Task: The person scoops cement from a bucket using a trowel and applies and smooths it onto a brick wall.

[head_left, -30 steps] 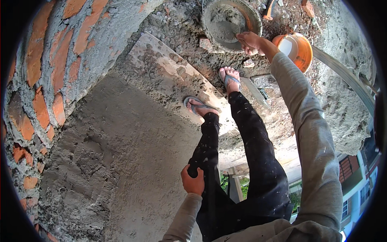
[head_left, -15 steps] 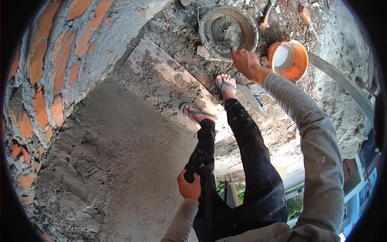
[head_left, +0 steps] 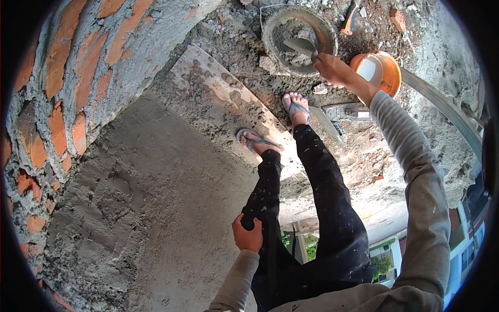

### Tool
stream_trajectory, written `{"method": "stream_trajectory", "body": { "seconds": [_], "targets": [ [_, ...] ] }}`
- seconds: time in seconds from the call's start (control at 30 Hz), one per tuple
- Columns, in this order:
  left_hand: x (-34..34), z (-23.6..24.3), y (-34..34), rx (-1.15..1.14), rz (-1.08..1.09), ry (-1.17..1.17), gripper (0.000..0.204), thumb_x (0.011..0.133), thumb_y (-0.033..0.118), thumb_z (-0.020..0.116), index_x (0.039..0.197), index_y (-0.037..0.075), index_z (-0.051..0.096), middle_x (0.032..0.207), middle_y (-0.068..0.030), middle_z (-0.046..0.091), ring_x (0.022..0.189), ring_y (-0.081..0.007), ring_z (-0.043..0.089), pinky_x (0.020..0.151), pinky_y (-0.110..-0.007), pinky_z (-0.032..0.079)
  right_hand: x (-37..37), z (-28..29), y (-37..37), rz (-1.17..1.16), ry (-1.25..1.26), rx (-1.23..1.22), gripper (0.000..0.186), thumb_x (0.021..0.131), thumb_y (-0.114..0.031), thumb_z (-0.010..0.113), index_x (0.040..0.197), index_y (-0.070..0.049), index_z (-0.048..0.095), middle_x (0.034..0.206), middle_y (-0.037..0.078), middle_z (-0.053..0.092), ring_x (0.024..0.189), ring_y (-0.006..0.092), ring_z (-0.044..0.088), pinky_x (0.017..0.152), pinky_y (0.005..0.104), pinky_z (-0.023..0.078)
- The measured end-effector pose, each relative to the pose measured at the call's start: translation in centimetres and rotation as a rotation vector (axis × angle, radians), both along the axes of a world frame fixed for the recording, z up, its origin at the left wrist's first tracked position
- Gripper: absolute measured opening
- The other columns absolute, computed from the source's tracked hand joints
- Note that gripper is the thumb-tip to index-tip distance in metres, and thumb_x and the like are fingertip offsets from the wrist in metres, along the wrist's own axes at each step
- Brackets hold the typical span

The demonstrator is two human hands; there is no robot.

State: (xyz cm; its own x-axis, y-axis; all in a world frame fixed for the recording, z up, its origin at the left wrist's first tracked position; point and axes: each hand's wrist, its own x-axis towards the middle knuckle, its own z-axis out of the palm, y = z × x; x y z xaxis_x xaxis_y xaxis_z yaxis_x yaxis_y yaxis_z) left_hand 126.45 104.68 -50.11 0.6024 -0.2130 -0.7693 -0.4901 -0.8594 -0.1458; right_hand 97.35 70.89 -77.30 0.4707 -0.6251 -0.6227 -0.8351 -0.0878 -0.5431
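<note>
My right hand (head_left: 335, 69) is closed round the handle of a trowel (head_left: 300, 47) at the near right rim of a mortar bucket (head_left: 328, 32). The trowel's pointed grey blade lies over the bucket's mouth, its tip toward the left. Wet grey mortar (head_left: 287, 32) fills the bottom of the bucket. Close to my right wrist stands an orange bucket (head_left: 389, 67) with whitish liquid inside. My left hand (head_left: 247, 235) is curled round my left leg (head_left: 265, 200) just above the knee; part of its fingers is hidden.
A mortar-spattered board (head_left: 228, 86) lies under my left foot. Smooth grey mortar (head_left: 176, 187) spreads at left, beside a brick wall (head_left: 67, 57). An orange-and-black handled tool (head_left: 350, 20) lies beyond the buckets. A flat metal strip (head_left: 331, 126) lies by my right foot. A long bar (head_left: 442, 106) runs along the right.
My right hand has drawn back slightly to the right. The trowel has come up from the mortar and turned, so its blade now shows clearly. My left hand stays on the leg.
</note>
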Motion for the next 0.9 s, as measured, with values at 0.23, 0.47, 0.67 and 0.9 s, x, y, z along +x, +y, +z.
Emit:
{"method": "stream_trajectory", "body": {
  "seconds": [0.23,0.47,0.67,0.9],
  "targets": [
    [-0.1,0.6,-0.4,0.006,0.012,0.033,0.05,0.079,0.027,0.067,0.121,0.004,0.051,0.124,-0.0156,0.052,0.116,-0.0332,0.051,0.098,-0.041,0.042,-0.1,-1.8,-1.8,-0.838,-0.053,0.915,0.027,0.098,-0.032,0.046,0.096,-0.005,0.053,0.068,0.004,0.049,0.049,0.0123,0.046,0.038,0.0249,0.038],
    [0.3,0.4,1.3,0.004,0.051,-0.007,0.05,0.079,0.027,0.067,0.12,0.004,0.051,0.121,-0.0161,0.052,0.113,-0.0335,0.052,0.097,-0.041,0.043,-1.7,-2.2,-2.3,-0.204,0.284,-0.06,0.042,0.092,-0.03,0.045,0.122,0.0,0.043,0.101,0.03,0.061,0.091,0.0445,0.061,0.081,0.0493,0.048],
    [-0.3,0.4,0.4,-0.016,0.079,0.003,0.05,0.079,0.027,0.067,0.12,0.004,0.051,0.119,-0.0165,0.053,0.112,-0.0335,0.053,0.096,-0.041,0.043,2.4,-5.3,-0.1,-0.27,0.03,0.141,0.047,0.092,-0.042,0.045,0.112,-0.001,0.051,0.092,0.022,0.064,0.071,0.0335,0.065,0.062,0.0447,0.052],
    [0.6,1.0,1.5,-0.052,0.088,-0.056,0.053,0.076,0.029,0.068,0.12,0.005,0.05,0.117,-0.0161,0.053,0.11,-0.0331,0.053,0.094,-0.042,0.045,3.0,-1.0,2.5,-1.014,-0.482,1.166,0.029,0.087,-0.038,0.04,0.092,-0.01,0.046,0.065,-0.002,0.04,0.045,0.0059,0.031,0.04,0.0234,0.026]
  ]
}}
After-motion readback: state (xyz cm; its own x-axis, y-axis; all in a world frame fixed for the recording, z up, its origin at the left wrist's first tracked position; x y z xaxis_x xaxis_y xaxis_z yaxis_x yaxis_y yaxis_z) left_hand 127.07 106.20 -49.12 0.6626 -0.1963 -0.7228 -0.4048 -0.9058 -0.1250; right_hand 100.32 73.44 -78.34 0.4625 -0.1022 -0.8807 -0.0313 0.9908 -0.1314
